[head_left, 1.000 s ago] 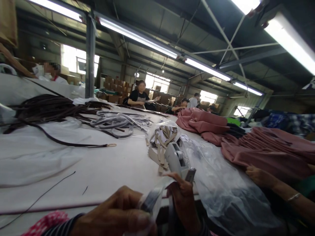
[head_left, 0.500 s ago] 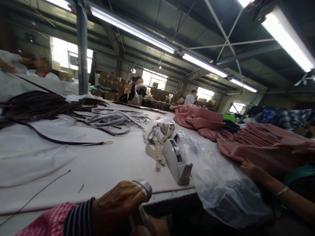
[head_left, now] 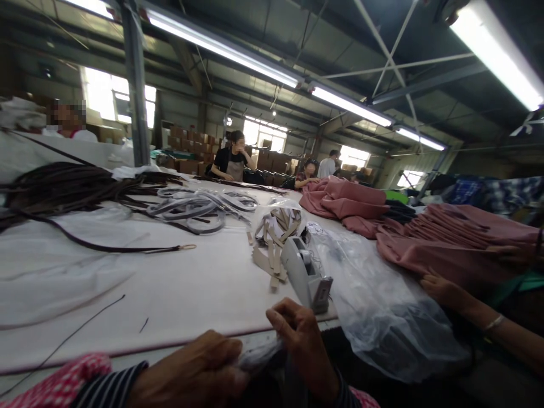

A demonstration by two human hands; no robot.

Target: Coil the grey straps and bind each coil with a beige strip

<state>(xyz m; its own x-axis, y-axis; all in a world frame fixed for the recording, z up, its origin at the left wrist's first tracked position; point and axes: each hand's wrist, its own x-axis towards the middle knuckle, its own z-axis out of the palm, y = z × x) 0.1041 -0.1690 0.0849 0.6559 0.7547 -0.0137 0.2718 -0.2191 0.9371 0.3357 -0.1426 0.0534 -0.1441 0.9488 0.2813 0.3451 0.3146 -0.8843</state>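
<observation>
At the table's near edge, my left hand [head_left: 199, 365] is closed around one end of a blurred, shiny grey strap [head_left: 260, 351]. To its right my right hand [head_left: 306, 343] grips the strap's other side, thumb and fingers bent together. A greyish length hangs below the right hand, partly in shadow. Whether clear plastic is wrapped around the strap, I cannot tell. Just beyond my right hand stands a grey tape dispenser [head_left: 304, 272]. Behind it, beige strips [head_left: 278, 226] spill from a clear plastic bag.
Grey straps [head_left: 191, 209] and dark brown straps [head_left: 63, 187] lie at the left back. A clear plastic sheet [head_left: 374, 306] drapes over the edge. Pink fabric [head_left: 450, 243] is at right, with a co-worker's hand [head_left: 442, 289] on it. Other people sit across the white table [head_left: 178, 294].
My right hand has risen into view from below the edge. My left hand has moved slightly lower; the coiled grey strap is now stretched between both hands. A person across the table lowered a hand.
</observation>
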